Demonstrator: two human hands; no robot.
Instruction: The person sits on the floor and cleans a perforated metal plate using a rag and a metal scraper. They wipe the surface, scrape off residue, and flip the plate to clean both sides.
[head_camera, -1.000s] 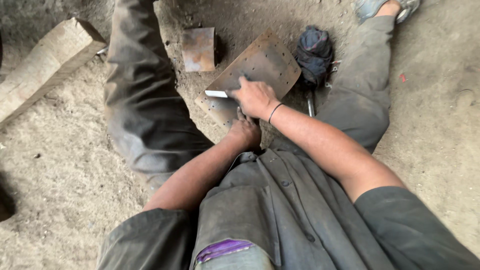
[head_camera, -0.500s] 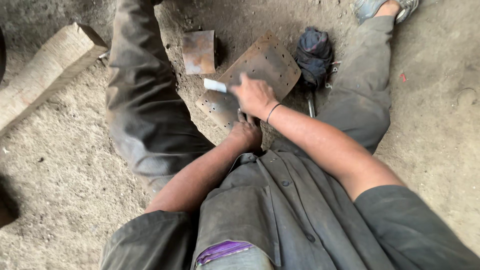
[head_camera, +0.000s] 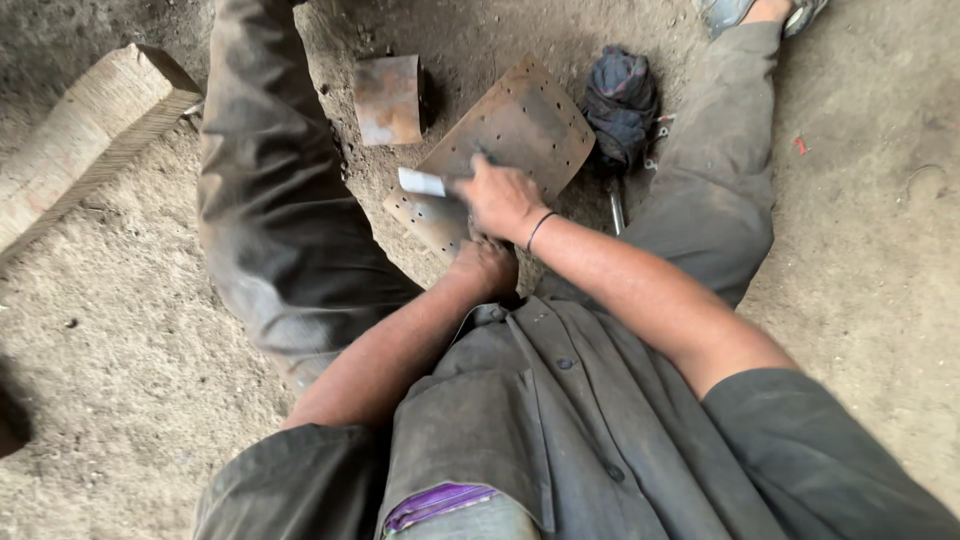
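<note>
A curved, rusty metal plate (head_camera: 530, 125) with several small holes leans on the dirt between my legs. My right hand (head_camera: 500, 200) is closed around a flat, light-coloured tool (head_camera: 420, 182), whose end sticks out to the left over the plate's lower left part. My left hand (head_camera: 485, 265) sits just below it, gripping the plate's near edge. Part of that edge is hidden behind both hands.
A smaller rusty plate (head_camera: 388, 98) lies beyond, to the left. A dark cloth bundle (head_camera: 620, 100) and a thin metal rod (head_camera: 615, 210) lie by my right leg. A pale wooden block (head_camera: 85, 135) rests far left on the dirt floor.
My right hand has shifted the light tool slightly up and back over the plate's surface. My left hand and the plate have stayed in place.
</note>
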